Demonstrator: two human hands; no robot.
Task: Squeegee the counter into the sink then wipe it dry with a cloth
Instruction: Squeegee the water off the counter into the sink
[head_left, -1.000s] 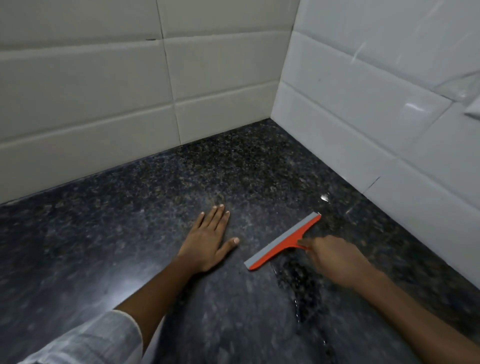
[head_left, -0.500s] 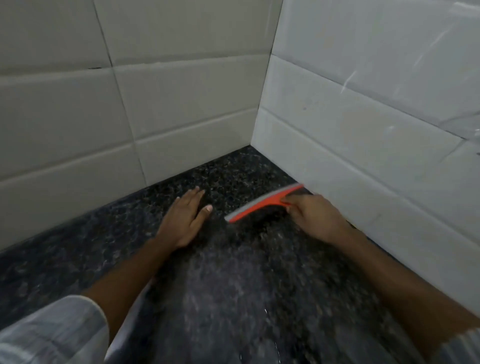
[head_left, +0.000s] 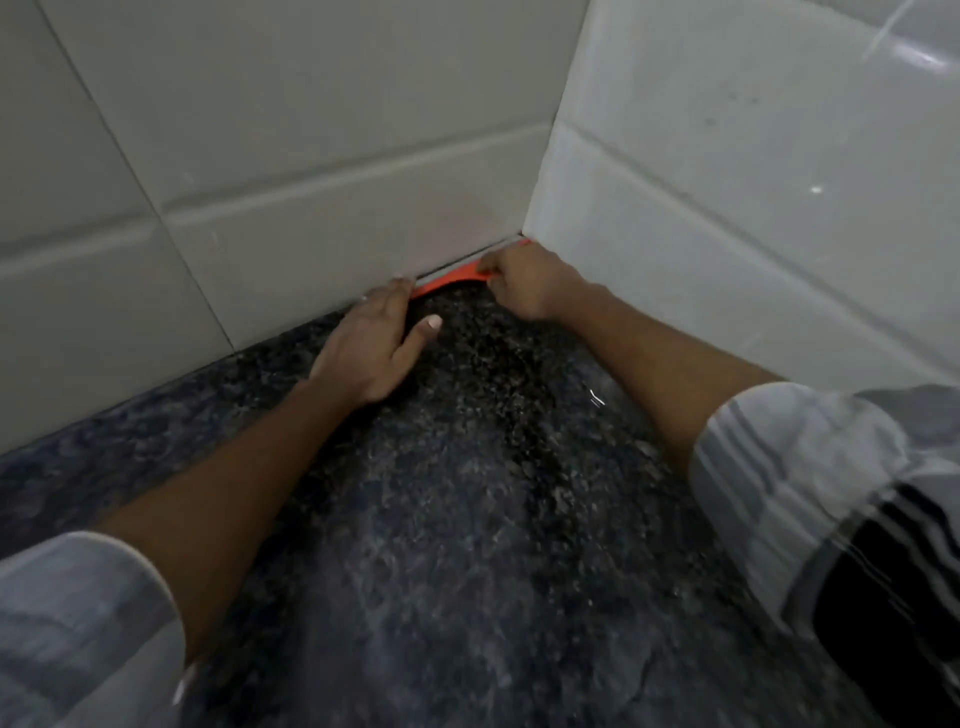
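Note:
An orange squeegee (head_left: 449, 279) with a grey blade lies against the foot of the back tiled wall, in the far corner of the dark speckled granite counter (head_left: 467, 519). My right hand (head_left: 524, 283) grips its handle and hides the right part of it. My left hand (head_left: 371, 343) rests flat on the counter just left of the squeegee, fingers together, their tips touching the wall and the squeegee's left end. No sink and no cloth are in sight.
White tiled walls meet at the corner: the back wall (head_left: 291, 156) and the right wall (head_left: 753, 171). A small wet glint (head_left: 596, 397) shows on the counter beside my right forearm. Striped sleeves cover both upper arms.
My right hand has pushed the squeegee away from me, from mid-counter into the far corner against the back wall. My left hand slid forward alongside it up to the wall.

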